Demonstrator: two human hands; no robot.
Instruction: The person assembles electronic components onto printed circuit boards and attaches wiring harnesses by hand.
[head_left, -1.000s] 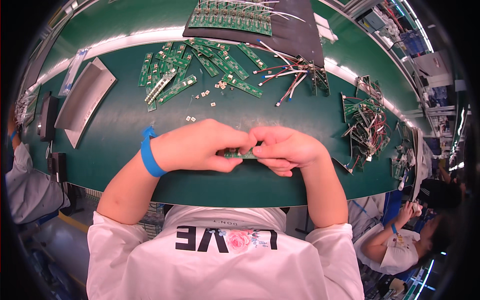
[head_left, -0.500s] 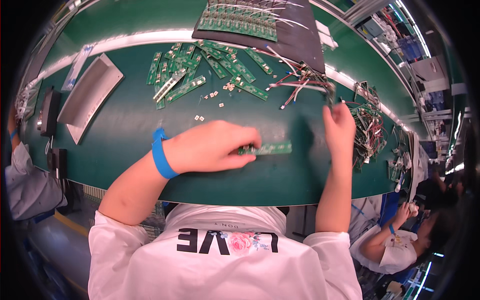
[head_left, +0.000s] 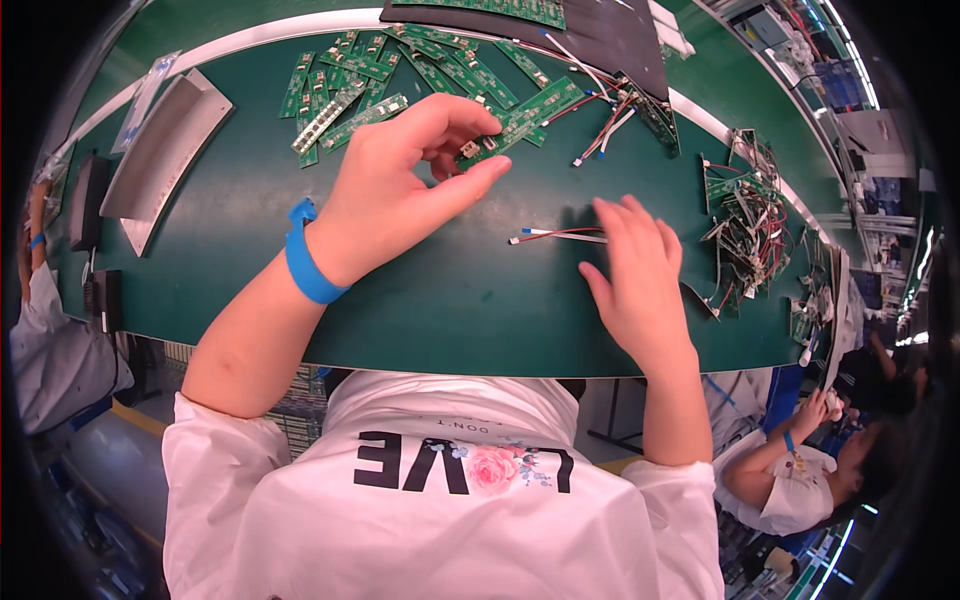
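Note:
My left hand (head_left: 400, 185) is raised over the bench and pinches a green circuit board strip (head_left: 535, 115) between thumb and fingers. A small pale connector shows at the board's near end, and the strip slants up to the right. Lower on the bench, my right hand (head_left: 640, 275) has its fingers stretched and the thumb apart. Thin wires (head_left: 560, 235) with small plugs stick out leftward from beneath its fingers; their other ends are hidden by the hand. Loose board strips (head_left: 345, 85) lie piled beyond my left hand, which covers some of them.
A wired board (head_left: 650, 115) lies beside the black mat (head_left: 610, 40), which holds a panel of boards (head_left: 490, 10). A heap of wired boards (head_left: 745, 235) is at the right. A grey angled tray (head_left: 165, 160) stands left, near black boxes (head_left: 90, 200). People sit at both sides.
My left hand has lifted the circuit board strip up and away from the bench. My right hand has come nearer and left from the wired boards, its fingers now spread. The view has shifted slightly.

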